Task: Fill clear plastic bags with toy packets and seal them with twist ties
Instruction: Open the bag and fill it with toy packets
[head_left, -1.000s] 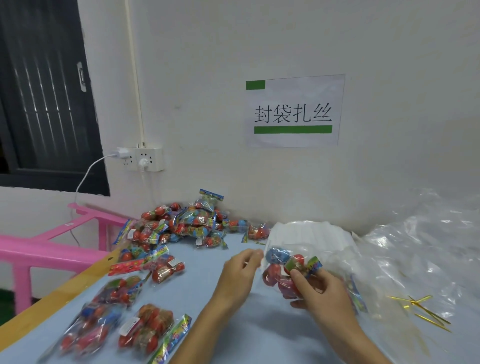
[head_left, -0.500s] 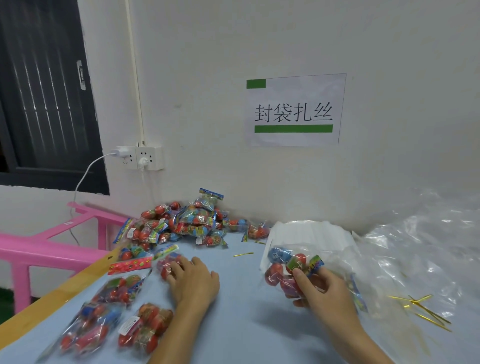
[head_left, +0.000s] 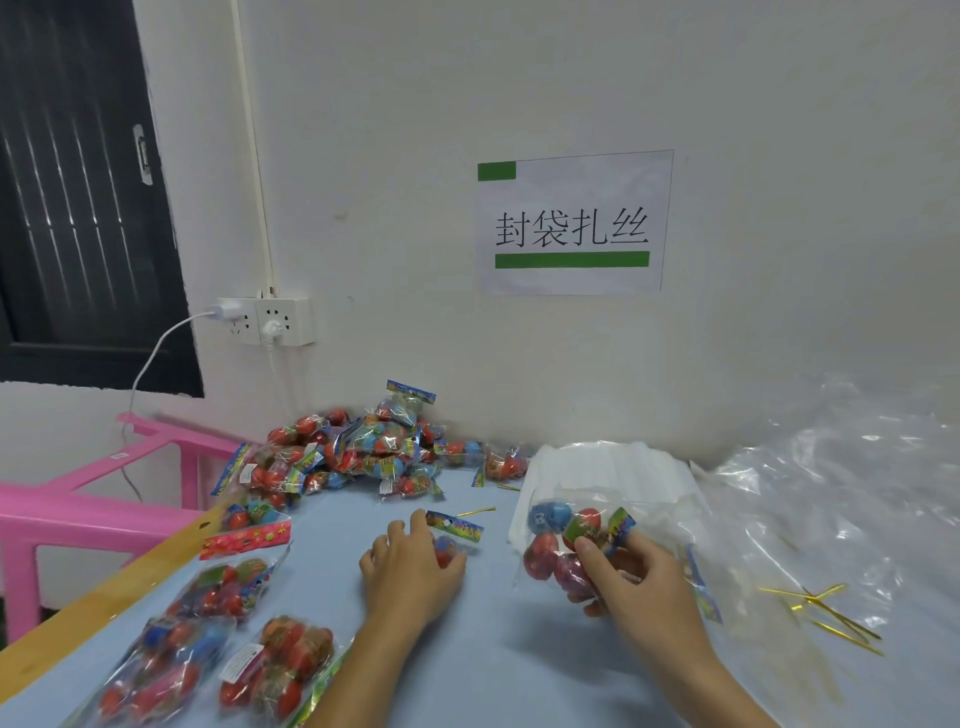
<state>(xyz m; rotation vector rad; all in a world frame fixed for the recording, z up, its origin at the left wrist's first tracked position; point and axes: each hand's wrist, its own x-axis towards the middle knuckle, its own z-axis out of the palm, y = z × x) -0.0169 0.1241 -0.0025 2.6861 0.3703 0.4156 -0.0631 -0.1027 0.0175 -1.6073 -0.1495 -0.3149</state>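
Observation:
My right hand (head_left: 631, 577) grips a clear plastic bag (head_left: 558, 545) that holds toy packets with red and blue balls. My left hand (head_left: 410, 571) is curled over a single toy packet (head_left: 453, 530) on the blue table, its colourful header card sticking out past my fingers. A heap of toy packets (head_left: 363, 452) lies against the wall. Gold twist ties (head_left: 826, 613) lie at the right, and one more twist tie (head_left: 475, 512) rests between the heap and my hands.
Several filled bags (head_left: 218, 639) lie at the near left. A stack of flat white bags (head_left: 613, 467) sits behind my right hand, crumpled clear plastic (head_left: 841, 483) at the right. A pink stool (head_left: 104, 499) stands past the table's wooden left edge (head_left: 104, 592).
My left hand left the bag, reached left to a packet by the heap, and has now drawn back toward the middle with that packet. My right hand kept holding the bag.

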